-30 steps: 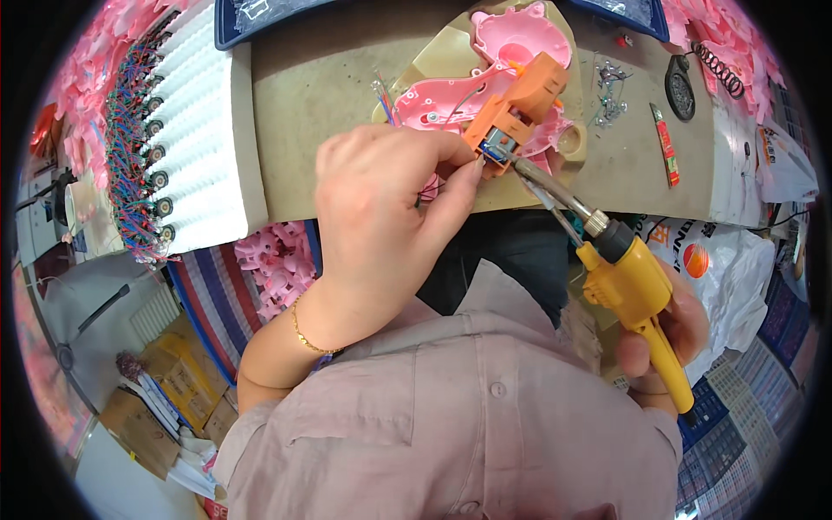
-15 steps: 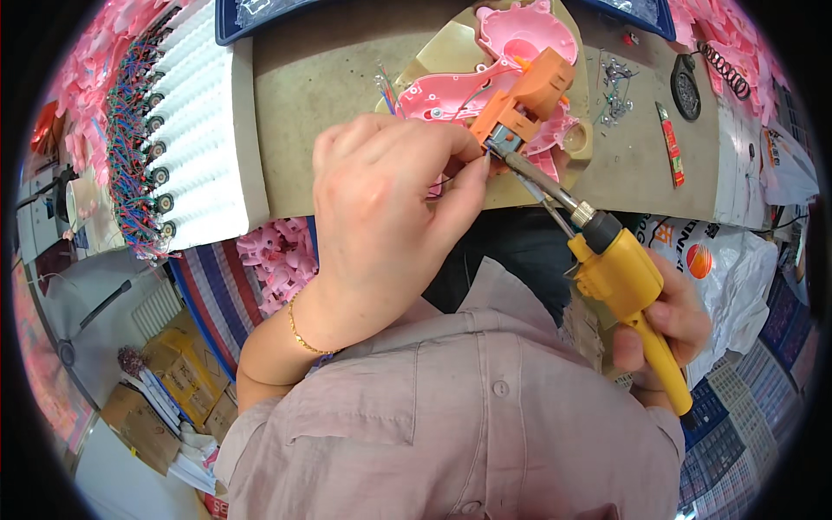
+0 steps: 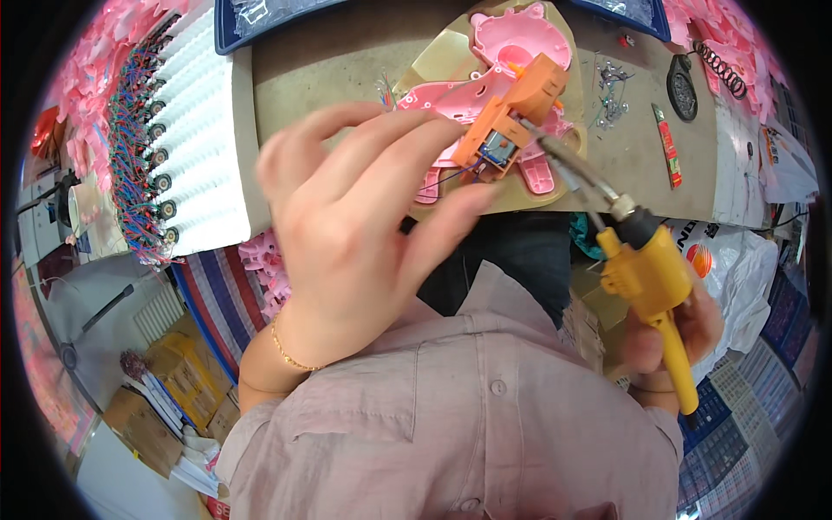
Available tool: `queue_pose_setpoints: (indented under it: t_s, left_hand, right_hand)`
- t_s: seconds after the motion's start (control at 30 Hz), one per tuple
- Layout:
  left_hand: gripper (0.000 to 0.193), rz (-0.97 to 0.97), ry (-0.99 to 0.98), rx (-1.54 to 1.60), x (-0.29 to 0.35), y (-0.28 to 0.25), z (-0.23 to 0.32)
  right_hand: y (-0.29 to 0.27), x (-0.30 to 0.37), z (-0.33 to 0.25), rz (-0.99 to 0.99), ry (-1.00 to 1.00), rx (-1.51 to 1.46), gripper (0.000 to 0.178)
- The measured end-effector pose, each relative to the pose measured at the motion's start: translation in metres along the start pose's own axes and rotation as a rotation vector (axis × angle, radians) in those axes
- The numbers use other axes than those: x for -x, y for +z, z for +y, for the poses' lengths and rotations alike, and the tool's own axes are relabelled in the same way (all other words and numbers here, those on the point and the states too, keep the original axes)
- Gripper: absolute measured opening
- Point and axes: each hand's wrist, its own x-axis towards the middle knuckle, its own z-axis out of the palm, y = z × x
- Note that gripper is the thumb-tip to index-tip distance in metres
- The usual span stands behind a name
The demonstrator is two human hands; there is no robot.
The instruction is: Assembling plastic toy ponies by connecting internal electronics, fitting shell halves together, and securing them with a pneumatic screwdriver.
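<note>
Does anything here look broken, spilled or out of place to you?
Nothing looks damaged. The left hand steadies an orange motor housing on a pink plastic shell, while the right hand aims a yellow soldering gun at it. Small metal parts lie scattered loosely on the bench, more clutter than spill.

We see a tan, worn workbench top (image 3: 347, 78) under even light, dark blue plastic trays (image 3: 260, 22) along its far edge, stacked brown cardboard boxes (image 3: 182, 373) on the grey floor (image 3: 95, 286).
</note>
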Motion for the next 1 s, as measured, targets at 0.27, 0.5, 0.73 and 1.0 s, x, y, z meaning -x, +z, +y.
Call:
queue_pose_setpoints:
  t_s: [0.27, 0.5, 0.73, 1.0]
  left_hand:
    - [0.049, -0.164, -0.8, 1.332, 0.008, -0.01, -0.001]
    - [0.009, -0.172, -0.65, 0.925, 0.014, 0.009, 0.012]
    - [0.008, -0.076, -0.28, 0.395, 0.016, 0.026, 0.004]
    - [0.009, -0.106, -0.3, 0.395, 0.014, 0.029, 0.005]
  right_hand:
    - [-0.014, -0.015, 0.044, 0.557, -1.163, 0.505, 0.064]
    - [-0.009, -0.013, 0.053, 0.566, -1.213, 0.412, 0.064]
    - [-0.007, -0.012, 0.078, 0.38, -1.286, 0.27, 0.065]
    - [0.004, -0.031, 0.068, -0.059, -1.339, 0.339, 0.061]
